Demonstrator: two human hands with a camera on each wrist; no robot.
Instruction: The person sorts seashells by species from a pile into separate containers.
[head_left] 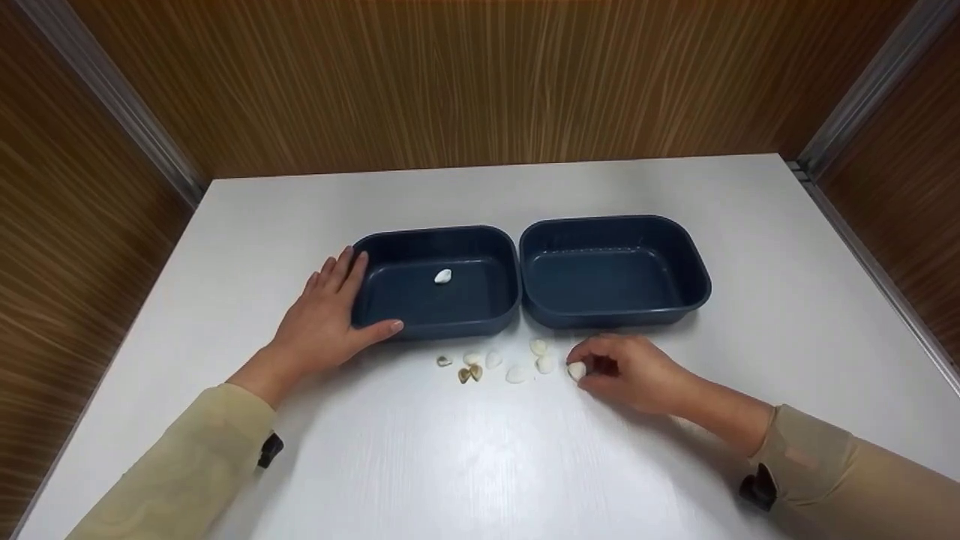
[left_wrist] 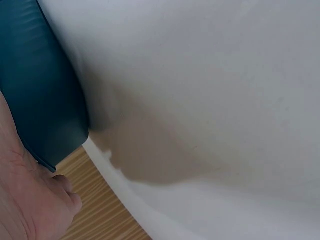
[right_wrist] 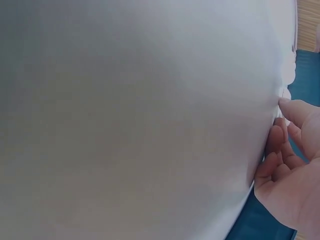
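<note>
My left hand (head_left: 319,319) rests against the left corner of the left dark blue bin (head_left: 442,330), its fingers along the outer side and the thumb at the front wall. One white shell (head_left: 443,277) lies inside that bin. Just in front of the right blue bin (head_left: 615,318), my right hand (head_left: 634,373) pinches a whitish shell (head_left: 577,370) between thumb and fingers, low over the table. To its left lie several pale shells (head_left: 517,373) and a pair of brown shells (head_left: 470,373). The right wrist view shows the right hand (right_wrist: 292,165) only from the side.
The two bins stand side by side, nearly touching, on a white table (head_left: 480,465). Wood-grain panels (head_left: 480,82) close off the back and both sides. A small dark-and-pale shell (head_left: 444,361) lies at the left end of the loose group.
</note>
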